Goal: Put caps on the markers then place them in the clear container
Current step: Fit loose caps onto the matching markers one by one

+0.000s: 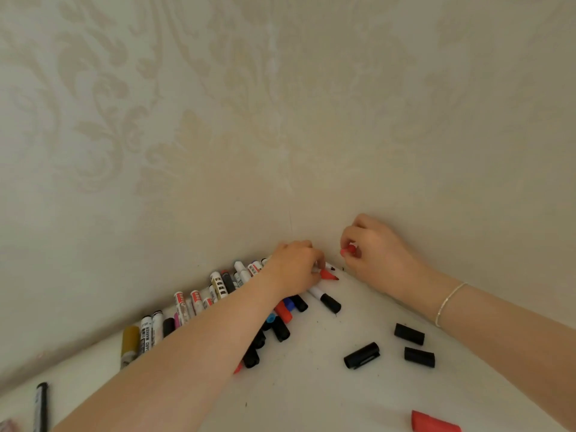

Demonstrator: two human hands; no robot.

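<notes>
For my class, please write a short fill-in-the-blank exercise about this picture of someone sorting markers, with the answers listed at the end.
1. The right hand pinches a small cap whose colour is ____.
2. The left hand grips an uncapped marker with a ____ tip.
3. The number of loose black caps lying apart on the white surface below the right wrist is ____.
4. The thin bracelet is worn on the ____ wrist.

Missing words: red; red; three; right
</notes>
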